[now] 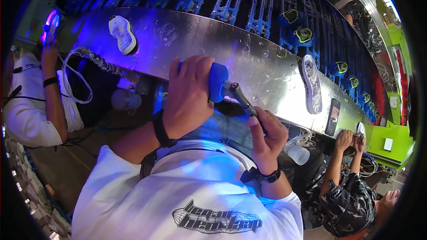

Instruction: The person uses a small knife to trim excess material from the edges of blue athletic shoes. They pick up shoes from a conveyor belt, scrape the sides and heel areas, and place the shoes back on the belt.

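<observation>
My left hand is wrapped over a blue shoe upper, just above the near edge of the metal bench. Most of the upper is hidden behind my fingers and the back of my hand. In my right hand is a dark-handled tool, gripped between thumb and fingers. Its head points up and left, close against the end of the upper; whether it touches, and what kind of tool it is, I cannot tell. Beyond my hands, a white shoe sole lies on the left and another white sole on the right.
The metal bench runs across, beside a rack carrying several blue shoe uppers. A phone lies toward the right end. Co-workers sit left and right. A white cup is below the bench edge.
</observation>
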Demonstrator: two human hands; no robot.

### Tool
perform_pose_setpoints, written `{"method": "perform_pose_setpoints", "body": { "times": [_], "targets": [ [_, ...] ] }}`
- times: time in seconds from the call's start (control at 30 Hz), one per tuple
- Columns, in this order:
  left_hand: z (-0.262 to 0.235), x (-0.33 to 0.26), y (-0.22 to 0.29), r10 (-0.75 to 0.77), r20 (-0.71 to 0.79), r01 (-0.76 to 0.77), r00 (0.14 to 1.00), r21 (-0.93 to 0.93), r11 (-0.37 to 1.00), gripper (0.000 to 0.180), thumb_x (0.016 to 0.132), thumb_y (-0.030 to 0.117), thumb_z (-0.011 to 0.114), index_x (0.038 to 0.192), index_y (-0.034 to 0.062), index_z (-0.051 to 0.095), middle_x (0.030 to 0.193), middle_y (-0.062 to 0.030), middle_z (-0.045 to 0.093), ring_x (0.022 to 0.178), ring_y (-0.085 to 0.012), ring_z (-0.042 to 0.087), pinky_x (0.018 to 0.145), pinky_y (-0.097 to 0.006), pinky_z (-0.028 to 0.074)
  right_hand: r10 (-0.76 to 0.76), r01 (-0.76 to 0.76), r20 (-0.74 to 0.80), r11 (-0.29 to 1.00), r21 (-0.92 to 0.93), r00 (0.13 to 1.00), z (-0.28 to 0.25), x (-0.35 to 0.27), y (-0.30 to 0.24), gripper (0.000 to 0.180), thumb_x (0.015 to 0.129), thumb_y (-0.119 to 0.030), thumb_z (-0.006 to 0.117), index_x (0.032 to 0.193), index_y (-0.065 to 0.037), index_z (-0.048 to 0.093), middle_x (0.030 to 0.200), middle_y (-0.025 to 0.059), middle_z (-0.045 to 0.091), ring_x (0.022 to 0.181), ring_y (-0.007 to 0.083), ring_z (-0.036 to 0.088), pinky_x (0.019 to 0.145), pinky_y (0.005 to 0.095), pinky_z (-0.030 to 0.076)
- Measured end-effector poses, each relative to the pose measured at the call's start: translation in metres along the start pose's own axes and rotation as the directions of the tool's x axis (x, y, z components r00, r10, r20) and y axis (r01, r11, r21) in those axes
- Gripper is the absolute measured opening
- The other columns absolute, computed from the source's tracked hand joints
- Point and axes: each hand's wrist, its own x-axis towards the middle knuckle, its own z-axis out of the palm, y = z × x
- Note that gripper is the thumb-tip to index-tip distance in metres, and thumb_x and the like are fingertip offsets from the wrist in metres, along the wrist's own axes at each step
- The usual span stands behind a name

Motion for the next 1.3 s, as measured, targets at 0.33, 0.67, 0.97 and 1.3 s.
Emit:
{"method": "perform_pose_setpoints", "body": {
  "times": [0.33,0.67,0.97,1.3],
  "targets": [
    [-0.007,0.030,-0.021,0.047,0.074,-0.044,0.996,-0.041,0.998,0.061,0.067,0.000,0.074,0.125,0.0034,0.055,0.117,-0.0207,0.063,0.113,-0.0431,0.059,0.102,-0.049,0.045,-0.180,0.186,0.107,0.981,-0.047,0.978,-0.010,0.055,0.010,0.022,0.086,-0.003,0.071,0.107,0.004,0.073,0.079,0.0117,0.067,0.061,0.0153,0.060,0.057,0.0263,0.046],
    [-0.012,0.052,-0.040,-0.006,0.164,0.025,0.986,-0.111,0.993,0.053,0.068,0.003,0.075,0.118,0.0013,0.061,0.114,-0.0220,0.065,0.109,-0.0436,0.062,0.097,-0.048,0.050,-0.130,0.107,0.074,0.960,0.258,0.989,0.032,0.064,0.059,0.022,0.091,-0.007,0.071,0.109,0.005,0.074,0.084,0.0119,0.071,0.070,0.0159,0.063,0.065,0.0277,0.048],
    [-0.022,0.070,-0.050,-0.100,0.320,0.166,0.942,-0.185,0.969,0.056,0.065,0.006,0.080,0.117,0.0008,0.059,0.109,-0.0225,0.066,0.106,-0.0433,0.063,0.092,-0.047,0.052,-0.015,-0.013,0.099,0.962,0.273,0.995,0.052,0.049,0.075,0.020,0.093,-0.008,0.071,0.107,0.005,0.074,0.082,0.0108,0.070,0.074,0.0172,0.064,0.068,0.0295,0.048],
    [-0.014,0.063,-0.107,0.044,0.315,0.074,0.948,-0.353,0.933,0.098,0.068,0.010,0.089,0.151,-0.0011,0.037,0.146,-0.0235,0.051,0.138,-0.0391,0.049,0.115,-0.043,0.040,0.198,-0.223,0.141,0.955,0.194,0.970,0.040,0.030,0.072,0.026,0.094,-0.014,0.073,0.113,0.004,0.073,0.084,0.0078,0.071,0.074,0.0104,0.061,0.068,0.0272,0.049]
  ]
}}
